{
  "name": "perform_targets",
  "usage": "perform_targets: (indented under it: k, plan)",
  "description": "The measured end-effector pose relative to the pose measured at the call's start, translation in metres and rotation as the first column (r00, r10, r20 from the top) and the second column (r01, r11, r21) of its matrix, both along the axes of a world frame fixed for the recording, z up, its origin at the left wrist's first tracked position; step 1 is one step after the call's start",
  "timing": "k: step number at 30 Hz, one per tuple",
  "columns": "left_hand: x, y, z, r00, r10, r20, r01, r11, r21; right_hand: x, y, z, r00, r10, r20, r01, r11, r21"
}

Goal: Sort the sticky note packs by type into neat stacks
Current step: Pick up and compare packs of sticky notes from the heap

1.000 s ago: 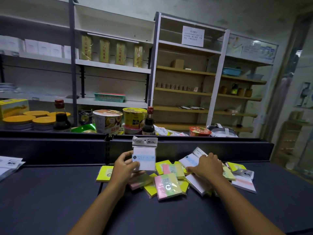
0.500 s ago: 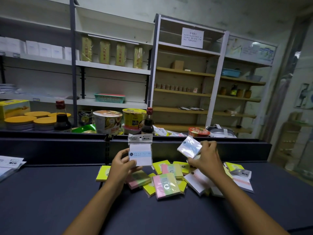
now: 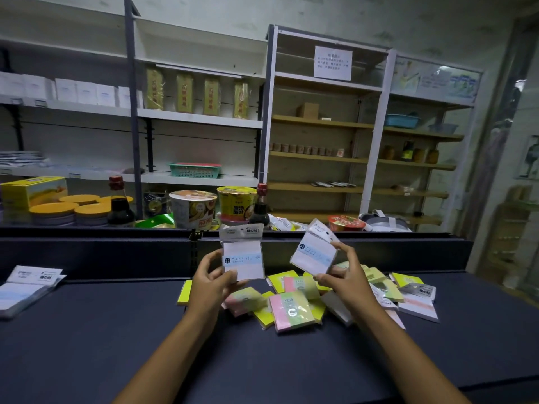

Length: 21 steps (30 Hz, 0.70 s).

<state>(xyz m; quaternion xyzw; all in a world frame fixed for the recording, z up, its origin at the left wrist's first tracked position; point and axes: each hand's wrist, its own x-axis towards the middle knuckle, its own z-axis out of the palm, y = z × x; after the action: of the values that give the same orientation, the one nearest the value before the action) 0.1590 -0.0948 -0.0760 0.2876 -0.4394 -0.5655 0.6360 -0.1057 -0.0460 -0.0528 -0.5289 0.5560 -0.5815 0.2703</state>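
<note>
A white pack (image 3: 244,262) with a pale blue band is held upright above the dark surface (image 3: 87,339) by the left hand (image 3: 210,282), whose fingers are closed on its left edge and lower corner. A second white pack (image 3: 314,255) of the same kind is gripped, tilted, just beside it by the right hand (image 3: 345,279), pinched between thumb and fingers. Below both hands, a loose heap of yellow, pink and green packs (image 3: 291,312) is spread on the surface. Well apart at the far left, a small stack of white packs (image 3: 27,287) is laid flat.
</note>
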Motion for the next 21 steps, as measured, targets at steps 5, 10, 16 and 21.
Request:
perform_targets:
  k: [5, 10, 16, 21]
  plan:
    - [0.041, 0.012, 0.017, 0.995, 0.099, -0.006, -0.099, 0.995, -0.029, 0.040, -0.003, 0.011, 0.996, 0.085, 0.010, -0.085, 0.996, -0.011]
    - [0.100, 0.021, 0.028, 0.979, 0.202, 0.034, -0.200, 0.978, -0.059, 0.095, -0.007, 0.023, 0.984, 0.171, -0.049, -0.175, 0.981, -0.079]
    - [0.181, 0.028, 0.028, 0.955, 0.288, 0.063, -0.284, 0.956, -0.067, 0.180, -0.011, 0.026, 0.970, 0.216, -0.107, -0.230, 0.963, -0.138]
    - [0.266, 0.034, 0.029, 0.926, 0.349, 0.140, -0.337, 0.936, -0.104, 0.264, -0.009, 0.026, 0.966, 0.248, -0.070, -0.256, 0.955, -0.149]
